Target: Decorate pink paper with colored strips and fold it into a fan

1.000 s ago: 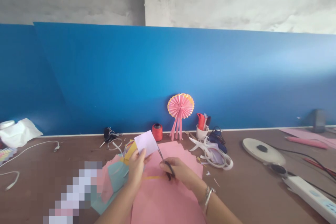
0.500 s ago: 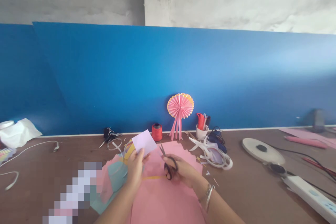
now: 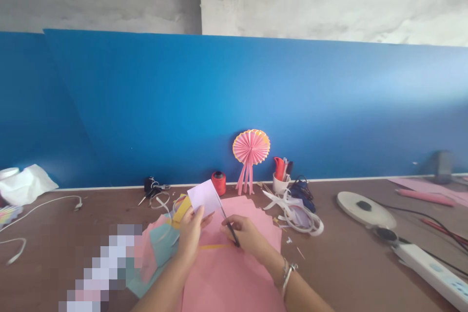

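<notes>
My left hand [image 3: 190,234] pinches a small lilac sheet of paper [image 3: 205,198] between thumb and fingers, raised above the table. In my right hand [image 3: 244,235] is a pair of scissors [image 3: 232,234] with dark handles; its blades point up and left and meet the paper's right edge. Whether the blades have cut into the paper is hard to see. Below both hands lies a stack of pink paper [image 3: 234,278] with a thin yellow strip [image 3: 214,247] on it. Blue-green sheets [image 3: 164,243] and yellow paper [image 3: 180,208] lie beside my left hand.
A pink pleated paper rosette [image 3: 251,147] leans on the blue board [image 3: 153,107]. A red thread spool [image 3: 218,184], a white cup [image 3: 281,183] of tools and white ribbon coils [image 3: 303,222] stand nearby. At right are a round white device [image 3: 360,210] and a power strip [image 3: 431,268].
The scissors have turned and moved slightly left, so their blades now meet the lilac paper's edge. The paper has shifted a little to the right and tilted.
</notes>
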`<state>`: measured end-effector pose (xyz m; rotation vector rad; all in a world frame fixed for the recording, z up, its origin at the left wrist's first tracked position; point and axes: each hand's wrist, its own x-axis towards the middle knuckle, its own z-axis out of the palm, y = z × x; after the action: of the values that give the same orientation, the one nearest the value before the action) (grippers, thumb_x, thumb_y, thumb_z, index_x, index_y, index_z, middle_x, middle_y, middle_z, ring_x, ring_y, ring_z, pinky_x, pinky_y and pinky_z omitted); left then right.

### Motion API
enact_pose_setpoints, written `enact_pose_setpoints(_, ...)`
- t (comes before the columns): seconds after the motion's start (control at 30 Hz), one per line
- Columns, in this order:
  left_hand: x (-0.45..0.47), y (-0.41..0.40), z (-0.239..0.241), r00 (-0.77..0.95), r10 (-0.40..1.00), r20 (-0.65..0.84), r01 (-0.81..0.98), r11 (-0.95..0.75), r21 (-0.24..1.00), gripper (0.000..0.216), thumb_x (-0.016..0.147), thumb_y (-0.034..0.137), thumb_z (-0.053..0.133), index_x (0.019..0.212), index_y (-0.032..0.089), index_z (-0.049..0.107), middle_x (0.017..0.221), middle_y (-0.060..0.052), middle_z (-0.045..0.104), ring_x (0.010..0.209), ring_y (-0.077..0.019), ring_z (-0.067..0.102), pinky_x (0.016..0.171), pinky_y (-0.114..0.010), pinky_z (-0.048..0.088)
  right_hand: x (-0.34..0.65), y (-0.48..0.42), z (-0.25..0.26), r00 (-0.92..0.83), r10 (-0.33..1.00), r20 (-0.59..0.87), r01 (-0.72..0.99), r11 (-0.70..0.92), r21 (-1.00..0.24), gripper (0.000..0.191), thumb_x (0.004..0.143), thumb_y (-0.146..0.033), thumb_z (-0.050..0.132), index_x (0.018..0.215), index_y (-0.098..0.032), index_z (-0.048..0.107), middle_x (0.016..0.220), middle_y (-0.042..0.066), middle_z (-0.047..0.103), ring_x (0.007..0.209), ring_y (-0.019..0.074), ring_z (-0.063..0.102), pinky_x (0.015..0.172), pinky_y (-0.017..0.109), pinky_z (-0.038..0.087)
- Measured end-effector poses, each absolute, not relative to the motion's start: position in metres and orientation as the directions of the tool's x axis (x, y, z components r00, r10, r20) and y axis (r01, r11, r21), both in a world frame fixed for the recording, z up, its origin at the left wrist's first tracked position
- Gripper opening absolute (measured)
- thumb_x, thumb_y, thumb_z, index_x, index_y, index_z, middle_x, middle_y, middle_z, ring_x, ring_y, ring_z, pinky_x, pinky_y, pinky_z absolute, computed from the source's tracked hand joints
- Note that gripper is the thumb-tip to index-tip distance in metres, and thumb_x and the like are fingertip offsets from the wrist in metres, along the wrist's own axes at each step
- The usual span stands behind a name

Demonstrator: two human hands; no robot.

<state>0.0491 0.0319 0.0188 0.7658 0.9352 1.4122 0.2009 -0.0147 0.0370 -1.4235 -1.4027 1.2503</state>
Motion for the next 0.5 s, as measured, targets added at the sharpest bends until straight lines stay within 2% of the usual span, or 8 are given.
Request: enact_pose_setpoints(0.5,0.0505,0.0278,0.0232,-0.063,0.994,-0.092,-0.480,0.051,0.876,0.031,0.072,0.024,0.066,0.100,0.014,0.059,0.102,-0.009,0.067,0.086,-0.0225,0.068,0.075,-0.031,0.057,0.2002,-0.0142,0.0377,-0.077,0.989,-0.125,0.245,-0.102,-0.964,0.028,0.071,-0.033,0.060,0.089,-0.012,0.063,0.052,-0.004,0.049,0.044,0.0081,0.042,0.036,0.018,0.032)
